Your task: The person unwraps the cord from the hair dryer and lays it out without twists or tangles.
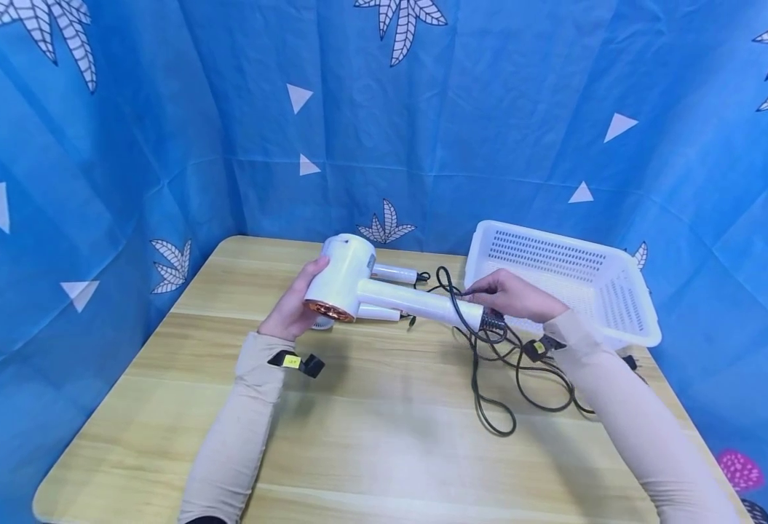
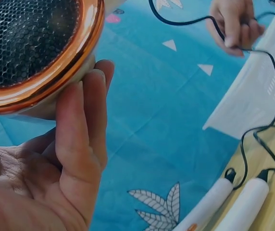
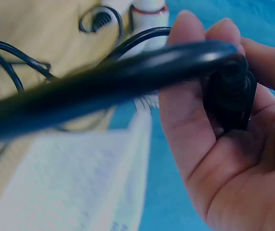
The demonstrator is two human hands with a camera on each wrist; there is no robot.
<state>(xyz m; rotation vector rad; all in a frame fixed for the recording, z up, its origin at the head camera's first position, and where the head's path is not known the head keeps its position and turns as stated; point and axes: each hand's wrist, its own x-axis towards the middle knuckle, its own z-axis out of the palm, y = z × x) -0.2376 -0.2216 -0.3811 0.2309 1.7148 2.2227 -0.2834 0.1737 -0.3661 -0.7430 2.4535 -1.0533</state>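
My left hand (image 1: 292, 302) grips a white hair dryer (image 1: 416, 300) by its barrel, above the table, with the handle pointing right. A copper-coloured ring rims the mesh end (image 2: 29, 43) of the barrel, seen large in the left wrist view. In my right hand (image 1: 511, 292) is the black cord (image 3: 104, 86), the fingers curled around it. A thicker black piece (image 3: 229, 98) of the cord sits against the palm, partly hidden by the fingers. More cord hangs in loops below the hand and trails over the table.
Behind the held dryer lie two more white handles (image 1: 393, 274) with black cords, partly covered by it. A white perforated basket (image 1: 626, 298) stands at the table's back right. Blue patterned cloth (image 1: 488, 131) surrounds the wooden table (image 1: 370, 451).
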